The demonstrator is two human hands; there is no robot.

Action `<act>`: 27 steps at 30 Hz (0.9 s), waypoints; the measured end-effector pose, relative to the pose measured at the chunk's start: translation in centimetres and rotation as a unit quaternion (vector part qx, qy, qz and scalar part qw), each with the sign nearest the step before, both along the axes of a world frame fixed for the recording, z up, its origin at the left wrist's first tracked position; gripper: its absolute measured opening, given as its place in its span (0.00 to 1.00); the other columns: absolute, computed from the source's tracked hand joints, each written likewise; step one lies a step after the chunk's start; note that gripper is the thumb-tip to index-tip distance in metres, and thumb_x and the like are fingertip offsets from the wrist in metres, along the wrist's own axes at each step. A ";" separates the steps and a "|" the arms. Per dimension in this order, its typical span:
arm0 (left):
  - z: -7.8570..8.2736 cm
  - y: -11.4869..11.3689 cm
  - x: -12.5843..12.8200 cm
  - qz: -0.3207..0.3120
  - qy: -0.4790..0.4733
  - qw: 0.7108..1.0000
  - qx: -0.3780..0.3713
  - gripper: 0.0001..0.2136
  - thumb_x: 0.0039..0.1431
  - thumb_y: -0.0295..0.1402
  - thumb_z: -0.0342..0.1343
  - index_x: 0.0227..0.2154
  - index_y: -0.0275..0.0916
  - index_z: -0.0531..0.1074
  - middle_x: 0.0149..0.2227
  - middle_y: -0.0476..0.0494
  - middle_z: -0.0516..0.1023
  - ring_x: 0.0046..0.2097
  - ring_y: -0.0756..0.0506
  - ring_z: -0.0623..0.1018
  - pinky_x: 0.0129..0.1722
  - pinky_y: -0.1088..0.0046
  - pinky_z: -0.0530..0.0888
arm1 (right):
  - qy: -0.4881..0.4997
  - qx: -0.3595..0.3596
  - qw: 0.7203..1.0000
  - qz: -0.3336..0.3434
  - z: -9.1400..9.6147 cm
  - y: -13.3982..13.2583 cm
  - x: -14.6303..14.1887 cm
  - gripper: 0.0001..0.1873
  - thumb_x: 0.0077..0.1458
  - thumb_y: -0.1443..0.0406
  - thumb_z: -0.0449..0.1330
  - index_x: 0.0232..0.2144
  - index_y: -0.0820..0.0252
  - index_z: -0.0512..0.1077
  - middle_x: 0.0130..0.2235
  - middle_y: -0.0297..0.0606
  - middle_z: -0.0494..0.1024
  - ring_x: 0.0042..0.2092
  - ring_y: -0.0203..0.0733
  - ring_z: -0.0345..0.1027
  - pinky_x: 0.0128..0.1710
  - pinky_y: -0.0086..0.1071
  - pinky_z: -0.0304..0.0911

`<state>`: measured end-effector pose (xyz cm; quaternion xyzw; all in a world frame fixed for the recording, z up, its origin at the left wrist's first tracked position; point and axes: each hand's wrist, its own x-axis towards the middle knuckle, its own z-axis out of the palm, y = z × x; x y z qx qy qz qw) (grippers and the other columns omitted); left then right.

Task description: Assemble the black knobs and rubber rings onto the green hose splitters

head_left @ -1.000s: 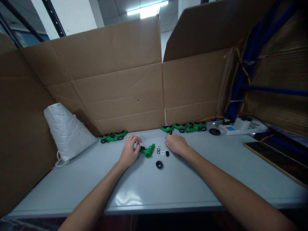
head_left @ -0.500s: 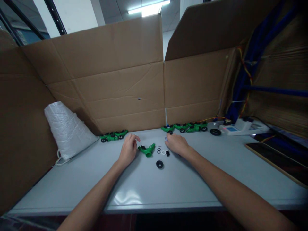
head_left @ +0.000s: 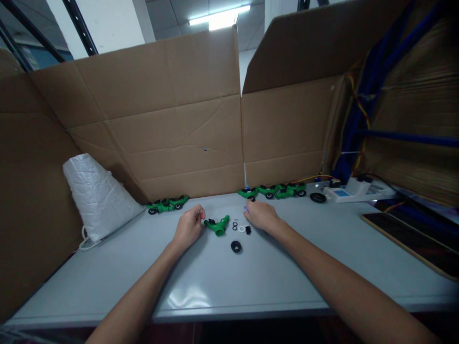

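A green plastic fitting point(head_left: 217, 224) lies on the grey table point(head_left: 251, 277) between my hands. My left hand point(head_left: 189, 227) rests just left of it, fingers curled together near its black end; whether they pinch anything is too small to tell. My right hand point(head_left: 261, 216) lies palm down to the right, fingers bent, beside small rings point(head_left: 235, 224) and a small white and black piece point(head_left: 245, 229). A black ring point(head_left: 235, 246) sits nearer to me.
Finished green fittings stand in a row at the back left point(head_left: 167, 204) and back centre point(head_left: 274, 191). A white woven bag point(head_left: 96, 196) leans at left. Cardboard walls point(head_left: 172, 138) enclose the table. A white device point(head_left: 344, 193), a black disc point(head_left: 317, 197) and a dark board point(head_left: 412, 239) lie at right.
My left hand let go of the fitting's end, opened briefly, then curled its fingers again beside it. The right hand has barely moved.
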<state>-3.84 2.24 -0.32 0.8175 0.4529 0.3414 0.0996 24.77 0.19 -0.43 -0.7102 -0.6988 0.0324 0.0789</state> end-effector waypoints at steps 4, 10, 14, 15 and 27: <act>-0.1 0.1 0.0 -0.005 -0.007 1.000 0.006 0.09 0.60 0.22 0.46 0.33 0.41 0.70 0.25 0.51 0.69 0.28 0.46 0.67 0.32 0.73 0.60 | 0.001 -0.002 1.000 0.000 0.0 0.0 0.0 0.19 0.71 0.61 0.54 0.57 0.66 0.74 0.54 0.59 0.82 0.56 0.60 0.78 0.52 0.42 0.70; -0.4 0.0 0.2 0.004 0.016 1.000 0.007 0.08 0.68 0.28 0.49 0.41 0.42 0.72 0.23 0.54 0.66 0.26 0.46 0.66 0.30 0.72 0.57 | 0.006 -0.006 1.000 -0.003 0.2 0.0 -0.1 0.20 0.71 0.60 0.54 0.58 0.65 0.74 0.55 0.59 0.81 0.57 0.60 0.78 0.53 0.42 0.69; -0.3 -0.2 0.4 0.015 0.027 0.999 0.010 0.08 0.69 0.29 0.48 0.43 0.43 0.72 0.23 0.54 0.65 0.26 0.46 0.66 0.30 0.72 0.57 | 0.009 -0.011 1.000 -0.004 0.1 0.1 -0.1 0.20 0.71 0.60 0.55 0.58 0.64 0.74 0.55 0.58 0.81 0.56 0.59 0.78 0.53 0.42 0.69; -0.2 -0.2 0.4 0.019 0.027 0.999 0.012 0.08 0.69 0.30 0.48 0.43 0.43 0.72 0.23 0.54 0.65 0.26 0.46 0.66 0.30 0.71 0.57 | 0.009 -0.012 1.000 -0.004 0.1 0.1 -0.1 0.20 0.71 0.60 0.55 0.58 0.63 0.73 0.55 0.58 0.81 0.57 0.59 0.78 0.53 0.42 0.69; 0.2 -0.7 0.6 0.028 0.018 0.999 0.009 0.08 0.69 0.30 0.48 0.44 0.42 0.72 0.24 0.54 0.65 0.27 0.45 0.68 0.31 0.71 0.59 | 0.016 -0.020 1.000 0.007 0.1 0.2 -0.1 0.20 0.72 0.59 0.53 0.58 0.63 0.73 0.57 0.58 0.81 0.57 0.60 0.77 0.51 0.43 0.69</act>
